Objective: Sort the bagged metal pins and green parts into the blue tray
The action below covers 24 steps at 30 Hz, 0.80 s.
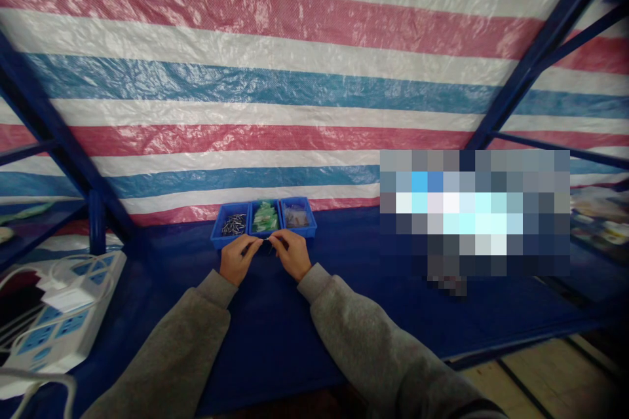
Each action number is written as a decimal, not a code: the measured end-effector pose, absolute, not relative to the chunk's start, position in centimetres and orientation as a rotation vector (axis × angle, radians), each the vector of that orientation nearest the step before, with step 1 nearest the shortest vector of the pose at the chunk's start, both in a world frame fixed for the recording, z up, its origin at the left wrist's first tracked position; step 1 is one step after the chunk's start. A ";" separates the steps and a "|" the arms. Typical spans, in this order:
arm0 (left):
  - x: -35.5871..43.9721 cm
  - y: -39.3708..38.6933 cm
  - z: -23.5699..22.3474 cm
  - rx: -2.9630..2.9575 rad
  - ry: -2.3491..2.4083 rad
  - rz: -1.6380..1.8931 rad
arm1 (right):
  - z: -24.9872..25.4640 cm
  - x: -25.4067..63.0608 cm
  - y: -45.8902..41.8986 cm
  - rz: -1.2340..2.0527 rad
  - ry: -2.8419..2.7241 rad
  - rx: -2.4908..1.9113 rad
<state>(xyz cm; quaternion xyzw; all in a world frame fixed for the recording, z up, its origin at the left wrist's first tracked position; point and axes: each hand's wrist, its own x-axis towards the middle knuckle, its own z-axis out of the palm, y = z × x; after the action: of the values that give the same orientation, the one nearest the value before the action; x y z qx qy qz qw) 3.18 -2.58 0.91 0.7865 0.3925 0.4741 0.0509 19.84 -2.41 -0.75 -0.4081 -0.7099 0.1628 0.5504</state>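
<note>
Pinching a thin dark piece (268, 240) between left hand (237, 258) and right hand (293, 254), near frame centre, beside blue parts bins (308, 231) lined up presumably for easy reach.

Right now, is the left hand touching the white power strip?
Apart. The head view shows blue tabletop plainly between the left hand and the white power strip.
</note>
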 end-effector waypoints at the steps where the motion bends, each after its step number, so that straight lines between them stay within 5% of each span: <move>1: 3.2 -2.7 1.0 2.375 1.178 1.464 | -0.7 19.8 -2.4 0.376 -1.692 -0.969; 11: 3.5 -2.7 1.0 2.080 1.163 1.616 | -0.8 19.9 -2.2 0.307 -1.740 -1.056; 24: 3.4 -2.7 0.7 2.196 1.256 1.356 | -0.7 20.0 -2.2 0.313 -1.666 -1.064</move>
<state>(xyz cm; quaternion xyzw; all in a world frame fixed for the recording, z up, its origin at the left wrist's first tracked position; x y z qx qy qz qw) 3.43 -2.68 0.69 0.7580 0.4335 0.4681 0.1354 20.05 -2.16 -0.67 -0.4475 -0.7007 0.1317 0.5399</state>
